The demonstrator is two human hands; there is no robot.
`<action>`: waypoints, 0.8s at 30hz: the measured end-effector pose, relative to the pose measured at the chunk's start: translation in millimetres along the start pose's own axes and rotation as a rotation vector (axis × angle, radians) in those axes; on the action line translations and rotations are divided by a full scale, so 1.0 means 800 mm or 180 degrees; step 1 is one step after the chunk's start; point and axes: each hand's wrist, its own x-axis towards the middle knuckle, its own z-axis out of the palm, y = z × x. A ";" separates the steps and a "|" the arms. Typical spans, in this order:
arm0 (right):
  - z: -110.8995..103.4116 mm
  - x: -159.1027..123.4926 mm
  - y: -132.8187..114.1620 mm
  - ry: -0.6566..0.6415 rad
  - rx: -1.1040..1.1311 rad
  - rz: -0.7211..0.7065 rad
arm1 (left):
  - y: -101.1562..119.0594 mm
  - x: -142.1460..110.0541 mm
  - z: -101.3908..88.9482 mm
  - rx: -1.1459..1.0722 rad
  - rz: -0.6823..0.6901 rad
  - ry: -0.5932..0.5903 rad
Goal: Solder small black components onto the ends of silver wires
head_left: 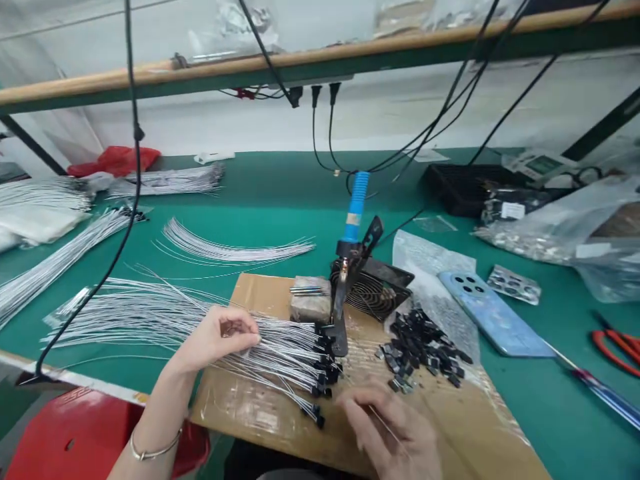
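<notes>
My left hand [220,337] rests on a fanned bundle of thin white wires [280,350], with its fingers curled and pinched over them. Each wire ends in a small black connector [325,363]. My right hand [395,430] is blurred low in front, its fingers bent around what looks like a thin wire. Both hands lie over a brown cardboard sheet [450,427]. A blue-handled soldering iron [353,227] stands in a holder just behind the wire ends. Beside it lies a pile of loose black connectors [420,350].
More white wire bundles [225,250] lie across the green table [280,200]. A small black fan [373,290], a blue phone [493,313], red-handled scissors [617,347], a screwdriver [600,390] and plastic bags [565,233] lie to the right. Black cables [135,133] hang from the shelf.
</notes>
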 end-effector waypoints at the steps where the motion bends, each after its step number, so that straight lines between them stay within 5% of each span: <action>1: 0.006 0.005 -0.005 -0.0140 0.0045 -0.0012 | 0.003 -0.002 0.007 0.0053 -0.0039 -0.0020; 9: 0.002 0.022 0.012 -0.0476 -0.0161 -0.0114 | 0.018 -0.001 0.045 0.0426 -0.0435 -0.0119; 24: -0.005 0.028 0.018 -0.0572 -0.0056 0.0163 | 0.026 0.010 0.046 0.0639 -0.0551 -0.0571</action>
